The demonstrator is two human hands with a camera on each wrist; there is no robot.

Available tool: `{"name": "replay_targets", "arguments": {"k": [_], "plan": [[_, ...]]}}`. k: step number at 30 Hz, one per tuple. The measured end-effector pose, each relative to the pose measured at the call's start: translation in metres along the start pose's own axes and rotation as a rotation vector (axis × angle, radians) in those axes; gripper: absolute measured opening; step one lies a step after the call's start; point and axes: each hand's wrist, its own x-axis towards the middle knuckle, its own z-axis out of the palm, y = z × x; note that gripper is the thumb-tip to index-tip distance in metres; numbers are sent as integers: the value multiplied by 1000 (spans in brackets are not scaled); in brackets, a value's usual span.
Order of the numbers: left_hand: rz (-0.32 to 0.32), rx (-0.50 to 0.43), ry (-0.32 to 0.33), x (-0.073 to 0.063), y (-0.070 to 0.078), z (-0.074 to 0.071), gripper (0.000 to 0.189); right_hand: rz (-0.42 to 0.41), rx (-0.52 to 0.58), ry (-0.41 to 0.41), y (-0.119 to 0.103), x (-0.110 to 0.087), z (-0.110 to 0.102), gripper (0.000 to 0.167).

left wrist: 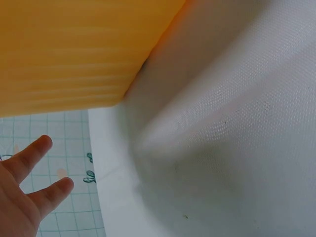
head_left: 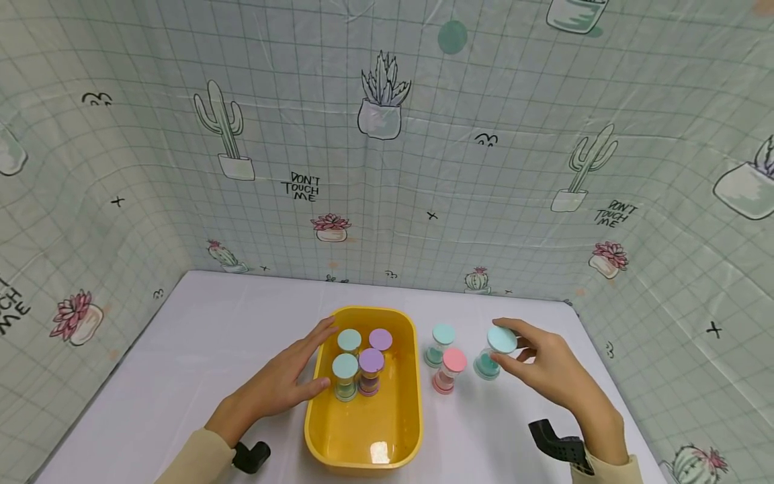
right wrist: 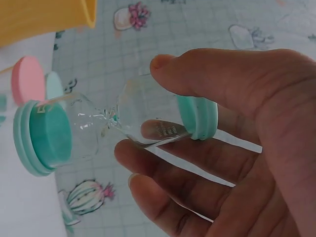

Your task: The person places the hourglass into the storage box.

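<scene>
My right hand (head_left: 547,368) holds a teal-capped hourglass (right wrist: 49,138) by its upper end, thumb on one side and fingers on the other. Its glass is clear, with a narrow waist. Left of it, another teal hourglass (head_left: 443,334) and a pink hourglass (head_left: 454,361) stand upright on the table. My left hand (head_left: 272,383) is at the left rim of a yellow bin (head_left: 338,437), fingers extended and thumb apart. Inside the bin's far half stand two light-teal hourglasses (head_left: 345,367) and two purple hourglasses (head_left: 371,361), all upright.
A white cloth covers the table (head_left: 242,309). Behind and at both sides hangs a grid-patterned curtain (head_left: 423,168) printed with cacti. Black wrist cameras sit on both wrists, near the beige sleeves (head_left: 202,457).
</scene>
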Motion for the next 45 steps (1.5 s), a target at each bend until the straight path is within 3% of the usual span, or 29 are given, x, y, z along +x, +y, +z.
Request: {"name": "replay_targets", "arguments": {"k": [6, 30, 39, 45], "plan": [[-3, -4, 3, 0, 0, 0, 78, -94, -3, -9, -23, 5, -7, 47], [-10, -8, -11, 0, 1, -1, 77, -288, 68, -300, -96, 42, 0, 38], [-17, -4, -16, 0, 1, -3, 78, -274, 169, -480, -124, 54, 16, 30], [-16, 3, -39, 0, 0, -6, 77, -376, 120, -536, -136, 60, 35, 35]]}}
